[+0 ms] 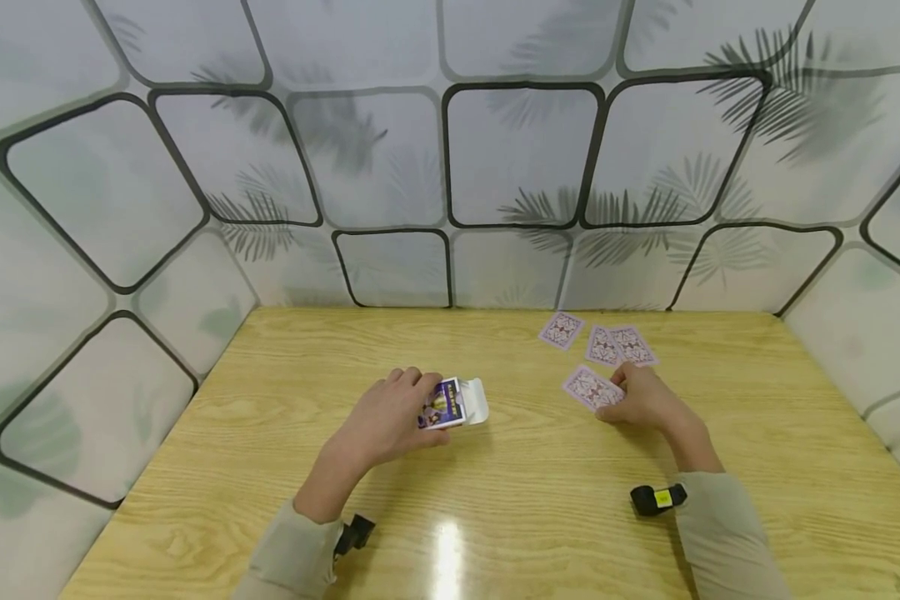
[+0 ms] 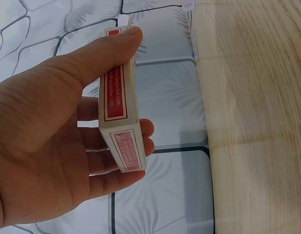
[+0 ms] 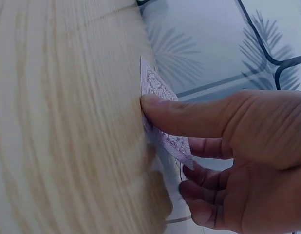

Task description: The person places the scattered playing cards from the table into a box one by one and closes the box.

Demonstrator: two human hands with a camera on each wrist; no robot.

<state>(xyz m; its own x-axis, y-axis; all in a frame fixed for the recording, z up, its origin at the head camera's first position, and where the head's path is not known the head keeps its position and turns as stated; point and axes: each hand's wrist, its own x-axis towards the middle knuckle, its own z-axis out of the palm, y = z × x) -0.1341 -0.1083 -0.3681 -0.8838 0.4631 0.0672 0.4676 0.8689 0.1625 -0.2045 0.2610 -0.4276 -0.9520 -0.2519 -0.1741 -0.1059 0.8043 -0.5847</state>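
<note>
My left hand (image 1: 390, 421) grips a playing card box (image 1: 445, 403) between thumb and fingers. Its white end flap (image 1: 478, 401) stands open toward the right in the head view. The left wrist view shows the red-and-white side of the card box (image 2: 116, 92) under the thumb. My right hand (image 1: 645, 400) holds a playing card (image 1: 591, 387) with a pink patterned back, at or close to the tabletop. In the right wrist view the thumb lies over that playing card (image 3: 165, 131); the other fingers are curled behind it.
Beyond the right hand lie three more cards back up: a single card (image 1: 562, 331), and a card (image 1: 603, 346) overlapping another card (image 1: 634, 345). The wooden table (image 1: 270, 400) meets a patterned wall (image 1: 390, 267) at the back. Each wrist wears a black device (image 1: 656, 499).
</note>
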